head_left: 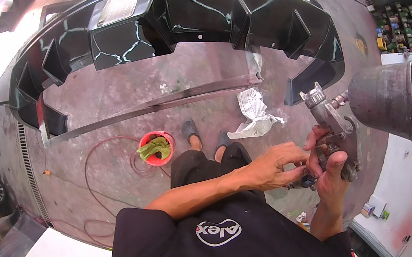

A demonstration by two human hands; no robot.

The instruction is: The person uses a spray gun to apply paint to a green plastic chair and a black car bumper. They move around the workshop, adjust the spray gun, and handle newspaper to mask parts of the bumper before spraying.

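Note:
My right hand (331, 168) grips the handle of a metal spray gun (332, 118) whose grey paint cup (388, 102) sticks out to the right. My left hand (276, 165) reaches across my body, and its fingertips pinch a small knob at the rear base of the gun. A glossy black car bumper diffuser (172, 22) with a pale crackle pattern rests on a metal stand ahead of me, beyond my feet.
A red bucket (156, 147) with a green rag stands on the concrete floor beside a red hose (94, 163). Crumpled white paper (254, 115) lies near the stand's bar (148, 109). White panels lie at lower left and right. Shelves of cans (401, 27) stand at right.

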